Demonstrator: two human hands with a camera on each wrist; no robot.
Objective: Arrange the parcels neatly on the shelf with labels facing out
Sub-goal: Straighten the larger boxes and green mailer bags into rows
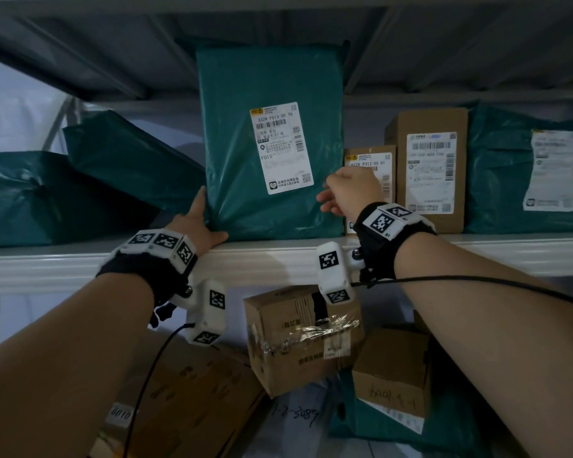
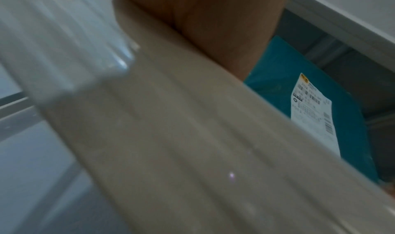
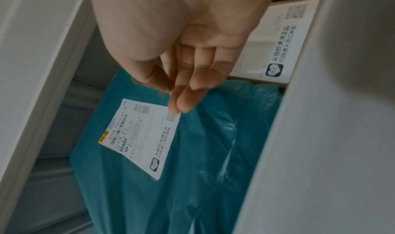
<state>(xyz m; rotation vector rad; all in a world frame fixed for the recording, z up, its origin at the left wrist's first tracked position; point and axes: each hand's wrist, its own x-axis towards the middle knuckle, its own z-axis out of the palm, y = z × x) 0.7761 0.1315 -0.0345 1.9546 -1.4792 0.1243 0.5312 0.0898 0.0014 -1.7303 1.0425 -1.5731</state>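
A large green mailer parcel (image 1: 239, 143) stands upright in the middle of the white shelf (image 1: 278, 259), its white label (image 1: 280, 147) facing out. My left hand (image 1: 205, 223) holds its lower left corner, with the thumb across the bottom front and a finger up the left edge. My right hand (image 1: 328, 195) hovers before the parcel's right edge with relaxed, loosely curled fingers that hold nothing. The right wrist view shows those fingertips (image 3: 181, 102) just over the label (image 3: 141, 136) on the green parcel (image 3: 203, 153). In the left wrist view the shelf edge (image 2: 192, 136) hides most of the parcel (image 2: 278, 72).
Right of the parcel stand a small cardboard box (image 1: 371, 160), a taller labelled box (image 1: 427, 166) and another green mailer (image 1: 510, 176). Two green mailers (image 1: 123, 153) lean at the left. On the level below lie several cardboard boxes (image 1: 298, 335).
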